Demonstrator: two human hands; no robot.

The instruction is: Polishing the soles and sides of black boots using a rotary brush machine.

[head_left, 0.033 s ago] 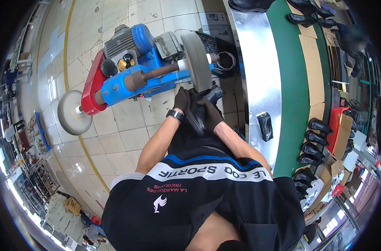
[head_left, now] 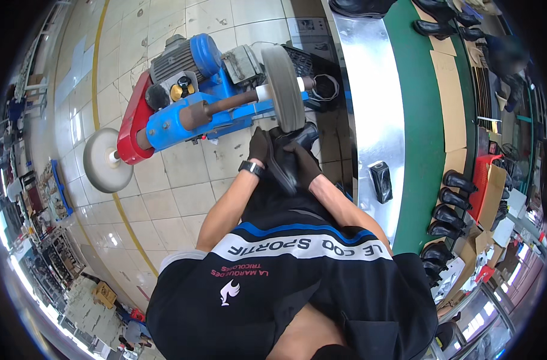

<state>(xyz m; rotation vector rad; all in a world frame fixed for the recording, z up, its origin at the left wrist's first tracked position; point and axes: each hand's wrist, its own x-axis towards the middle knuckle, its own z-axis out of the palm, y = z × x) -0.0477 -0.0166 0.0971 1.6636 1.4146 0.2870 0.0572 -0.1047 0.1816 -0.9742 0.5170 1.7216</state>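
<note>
Buffing step, I judge: both gloved hands, left hand [head_left: 260, 147] and right hand [head_left: 303, 163], clamped around the black leather shoe [head_left: 288, 157], its toe against the grey buffing wheel [head_left: 284, 88]. Next: rotate the shoe, keep pressure light.

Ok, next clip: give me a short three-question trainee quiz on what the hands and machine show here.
1. True or false: both hands, left hand and right hand, wear dark gloves.
2. What do the hands hold against the grey wheel?
A) a black shoe
B) a cardboard sheet
C) a red crate
3. Fill in: the blue machine stands on a tiled ____.

Key: 1 true; 2 A; 3 floor.
</note>
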